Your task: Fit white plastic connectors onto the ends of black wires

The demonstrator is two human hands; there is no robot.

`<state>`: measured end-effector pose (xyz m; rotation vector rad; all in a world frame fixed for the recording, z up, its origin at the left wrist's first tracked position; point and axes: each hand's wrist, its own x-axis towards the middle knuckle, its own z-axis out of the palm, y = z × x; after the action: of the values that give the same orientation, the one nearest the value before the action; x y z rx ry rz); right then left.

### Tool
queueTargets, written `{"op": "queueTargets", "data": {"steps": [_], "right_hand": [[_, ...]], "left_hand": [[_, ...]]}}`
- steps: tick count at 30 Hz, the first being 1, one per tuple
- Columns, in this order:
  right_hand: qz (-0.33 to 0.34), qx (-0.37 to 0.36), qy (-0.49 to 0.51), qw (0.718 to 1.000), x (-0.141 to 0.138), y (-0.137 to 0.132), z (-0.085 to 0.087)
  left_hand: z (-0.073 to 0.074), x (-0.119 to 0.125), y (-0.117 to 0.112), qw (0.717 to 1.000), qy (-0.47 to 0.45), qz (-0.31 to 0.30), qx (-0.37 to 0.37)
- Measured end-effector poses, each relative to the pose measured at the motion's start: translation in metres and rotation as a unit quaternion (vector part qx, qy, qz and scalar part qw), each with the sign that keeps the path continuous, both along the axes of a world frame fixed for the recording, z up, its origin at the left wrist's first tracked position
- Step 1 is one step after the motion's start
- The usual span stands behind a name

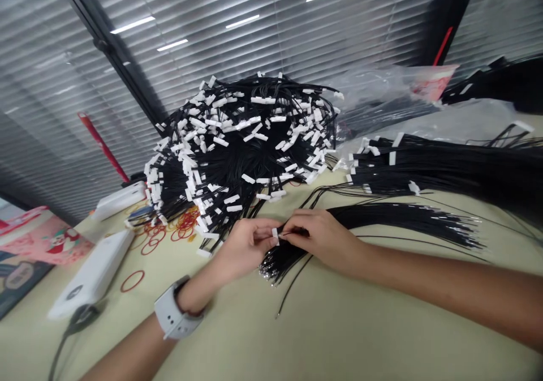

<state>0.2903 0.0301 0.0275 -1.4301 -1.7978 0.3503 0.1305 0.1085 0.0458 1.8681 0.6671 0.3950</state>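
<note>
My left hand (244, 248) pinches a small white connector (275, 235) at the centre of the table. My right hand (322, 236) meets it from the right, fingers pinched on a thin black wire (297, 282) at the connector. Under both hands lies a loose bundle of black wires (403, 217) with bare metal tips, fanned toward me. Behind them rises a big heap of black wires with white connectors (237, 149). A grey watch (172, 313) is on my left wrist.
Another bundle of connector-tipped wires (445, 166) lies at the right, with clear plastic bags (382, 103) behind. Red rubber bands (169, 231) are scattered at the left, next to a white power bank (91, 276), a white box (119, 200) and a pink carton (46, 239).
</note>
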Motion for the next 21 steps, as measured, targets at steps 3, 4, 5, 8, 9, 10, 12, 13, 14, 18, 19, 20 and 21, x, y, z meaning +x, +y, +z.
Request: {"op": "queueTargets", "data": {"steps": [3, 4, 5, 8, 9, 10, 12, 13, 14, 18, 19, 20, 21], "right_hand": [[-0.010, -0.013, 0.031, 0.999, -0.0009, 0.0007, 0.0008], [-0.012, -0.019, 0.041, 0.999, -0.0011, 0.0010, 0.0012], [-0.012, -0.024, 0.049, 0.998, -0.0013, 0.0014, 0.0015], [-0.003, -0.024, 0.059, 0.998, -0.0009, 0.0020, 0.0021], [0.002, -0.024, 0.059, 0.998, -0.0004, 0.0022, 0.0021], [0.007, -0.024, 0.059, 0.998, 0.0003, 0.0023, 0.0021], [0.024, -0.030, 0.060, 0.997, 0.0016, 0.0027, 0.0019], [0.030, -0.032, 0.060, 0.997, 0.0021, 0.0030, 0.0018], [0.033, -0.033, 0.058, 0.997, 0.0023, 0.0033, 0.0016], [0.024, -0.025, 0.034, 0.999, 0.0020, 0.0047, -0.0003], [0.024, -0.018, 0.024, 0.999, 0.0020, 0.0049, -0.0012], [0.025, -0.009, 0.011, 1.000, 0.0020, 0.0049, -0.0021], [0.026, 0.002, -0.004, 1.000, 0.0022, 0.0048, -0.0032]], "left_hand": [[-0.0005, -0.0002, -0.0001, 1.000, 0.000, 0.019, -0.017], [-0.0002, 0.0000, -0.0004, 1.000, -0.001, 0.022, -0.022], [0.0004, 0.0003, -0.0006, 0.999, -0.002, 0.024, -0.027], [0.0030, 0.0015, -0.0016, 0.999, -0.011, 0.024, -0.037], [0.0039, 0.0018, -0.0019, 0.999, -0.014, 0.025, -0.040], [0.0048, 0.0021, -0.0021, 0.999, -0.015, 0.026, -0.043], [0.0056, 0.0025, -0.0020, 0.998, -0.011, 0.030, -0.048], [0.0056, 0.0025, -0.0017, 0.998, -0.009, 0.032, -0.050], [0.0051, 0.0024, -0.0012, 0.998, -0.006, 0.033, -0.052], [0.0016, 0.0020, -0.0002, 0.999, -0.003, 0.031, -0.042], [0.0010, 0.0020, -0.0007, 0.999, -0.003, 0.030, -0.031], [0.0008, 0.0022, -0.0017, 0.999, -0.003, 0.028, -0.017], [0.0009, 0.0023, -0.0030, 1.000, -0.003, 0.024, -0.002]]}}
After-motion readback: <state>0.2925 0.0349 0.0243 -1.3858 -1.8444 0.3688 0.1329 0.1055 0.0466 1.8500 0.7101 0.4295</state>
